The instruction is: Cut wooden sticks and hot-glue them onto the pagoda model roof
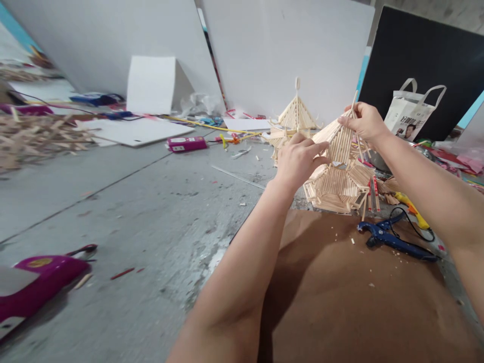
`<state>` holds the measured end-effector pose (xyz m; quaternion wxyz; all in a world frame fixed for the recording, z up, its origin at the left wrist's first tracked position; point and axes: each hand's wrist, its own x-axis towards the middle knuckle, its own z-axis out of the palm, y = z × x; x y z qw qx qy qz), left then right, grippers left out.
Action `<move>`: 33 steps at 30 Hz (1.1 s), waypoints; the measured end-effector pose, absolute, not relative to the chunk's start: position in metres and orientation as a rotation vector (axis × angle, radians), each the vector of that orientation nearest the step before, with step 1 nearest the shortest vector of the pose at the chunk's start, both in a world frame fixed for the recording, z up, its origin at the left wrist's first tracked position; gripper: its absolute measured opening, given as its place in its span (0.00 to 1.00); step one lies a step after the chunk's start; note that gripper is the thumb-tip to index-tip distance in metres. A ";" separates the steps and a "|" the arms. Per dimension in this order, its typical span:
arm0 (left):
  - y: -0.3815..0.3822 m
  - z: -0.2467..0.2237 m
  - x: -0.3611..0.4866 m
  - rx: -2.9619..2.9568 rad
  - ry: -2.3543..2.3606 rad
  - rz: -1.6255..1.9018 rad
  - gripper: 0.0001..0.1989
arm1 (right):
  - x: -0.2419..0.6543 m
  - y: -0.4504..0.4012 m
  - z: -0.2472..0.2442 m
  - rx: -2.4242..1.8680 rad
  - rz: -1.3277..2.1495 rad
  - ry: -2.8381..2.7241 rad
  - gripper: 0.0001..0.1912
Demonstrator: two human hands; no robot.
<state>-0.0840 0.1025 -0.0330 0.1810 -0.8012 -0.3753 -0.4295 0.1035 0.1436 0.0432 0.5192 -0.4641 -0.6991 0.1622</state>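
A pointed roof of thin wooden sticks (338, 143) is tilted above a wider tier of the same sticks (333, 184). My right hand (365, 121) pinches the roof near its peak, where one stick juts upward. At the roof's left lower edge is my left hand (300, 159), its fingers bent against the sticks; the fingertips are partly hidden. Behind it rises another stick-built pagoda model (297, 113) with a finial on top. Blue-handled cutters (397, 242) lie on the brown sheet (363, 302) in front of the model.
A purple glue-gun-like tool (45, 280) lies at the left, and a smaller purple device (187, 144) sits farther back. Loose sticks (41, 138) are heaped at the far left. A white bag (410, 111) stands at the back right. Yellow-handled tool (414, 209) lies by the cutters.
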 end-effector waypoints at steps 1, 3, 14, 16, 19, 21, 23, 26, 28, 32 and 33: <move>0.103 -0.033 -0.084 -2.256 -1.055 -1.215 0.12 | 0.104 0.145 0.043 -1.112 0.393 -1.675 0.14; 0.103 -0.033 -0.084 -2.245 -1.044 -1.219 0.12 | 0.105 0.146 0.042 -1.107 0.401 -1.676 0.14; 0.101 -0.033 -0.083 -2.255 -1.075 -1.213 0.12 | 0.106 0.145 0.042 -1.099 0.381 -1.702 0.14; 0.101 -0.033 -0.084 -2.273 -1.060 -1.213 0.14 | 0.106 0.145 0.043 -1.104 0.374 -1.706 0.14; 0.101 -0.032 -0.087 -2.301 -1.030 -1.200 0.15 | 0.106 0.146 0.044 -1.126 0.390 -1.697 0.13; 0.101 -0.032 -0.088 -2.309 -1.020 -1.196 0.15 | 0.106 0.146 0.045 -1.140 0.394 -1.697 0.13; 0.101 -0.033 -0.089 -2.301 -1.023 -1.201 0.14 | 0.105 0.145 0.045 -1.155 0.390 -1.703 0.13; 0.102 -0.034 -0.088 -2.278 -1.037 -1.212 0.13 | 0.105 0.144 0.046 -1.175 0.373 -1.712 0.14; 0.103 -0.035 -0.087 -2.263 -1.037 -1.222 0.13 | 0.106 0.144 0.046 -1.181 0.354 -1.725 0.14; 0.103 -0.035 -0.086 -2.241 -1.031 -1.235 0.12 | 0.108 0.149 0.043 -1.164 0.316 -1.768 0.16; 0.103 -0.035 -0.086 -2.239 -1.033 -1.232 0.12 | 0.109 0.152 0.042 -1.150 0.311 -1.782 0.16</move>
